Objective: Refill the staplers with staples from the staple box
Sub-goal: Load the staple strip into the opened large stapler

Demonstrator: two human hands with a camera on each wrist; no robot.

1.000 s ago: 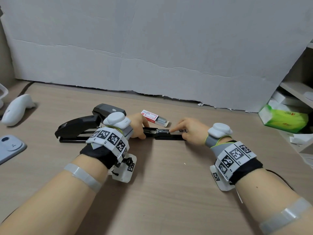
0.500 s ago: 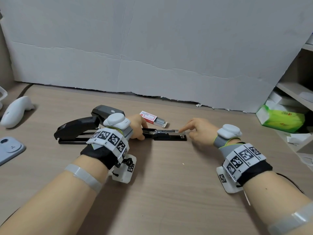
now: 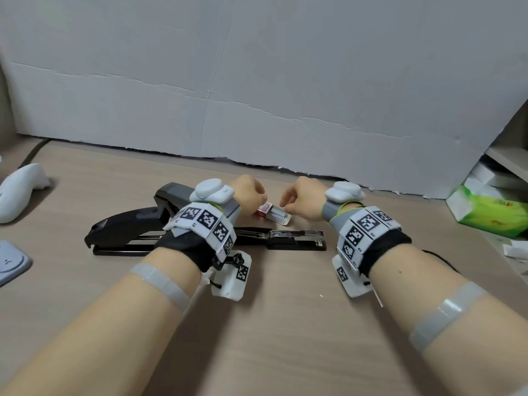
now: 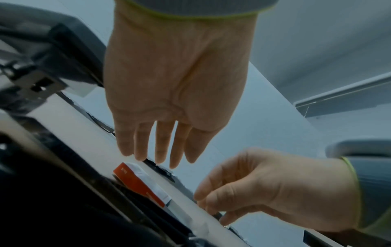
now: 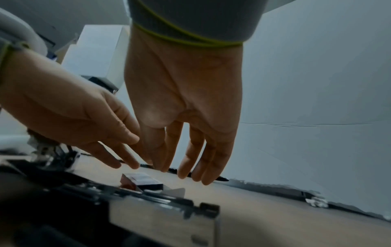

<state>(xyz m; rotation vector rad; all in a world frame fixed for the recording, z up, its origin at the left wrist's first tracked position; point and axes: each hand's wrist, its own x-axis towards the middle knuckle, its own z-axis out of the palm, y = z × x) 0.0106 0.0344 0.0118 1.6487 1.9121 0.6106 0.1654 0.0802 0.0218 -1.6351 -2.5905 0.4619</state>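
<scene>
A long black stapler (image 3: 128, 224) lies on the desk with its lid swung open and its metal staple channel (image 3: 294, 234) bare. Just behind it lies the small red and white staple box (image 3: 271, 214), its drawer pulled partly out to the right. My left hand (image 3: 251, 192) hovers over the box's red end, fingers straight and holding nothing (image 4: 156, 158). My right hand (image 3: 297, 198) hangs over the drawer end with relaxed fingers (image 5: 184, 173), also holding nothing. The box (image 5: 141, 179) sits right below both sets of fingertips; whether they touch it is unclear.
A white controller (image 3: 17, 192) and a blue-grey device (image 3: 8, 261) lie at the far left. A green tissue pack (image 3: 491, 212) and a cluttered shelf are at the right. A white cardboard sheet (image 3: 257, 95) stands behind the desk.
My left hand let go of the stapler and my right hand left the staple channel's tip. Both moved back to above the staple box.
</scene>
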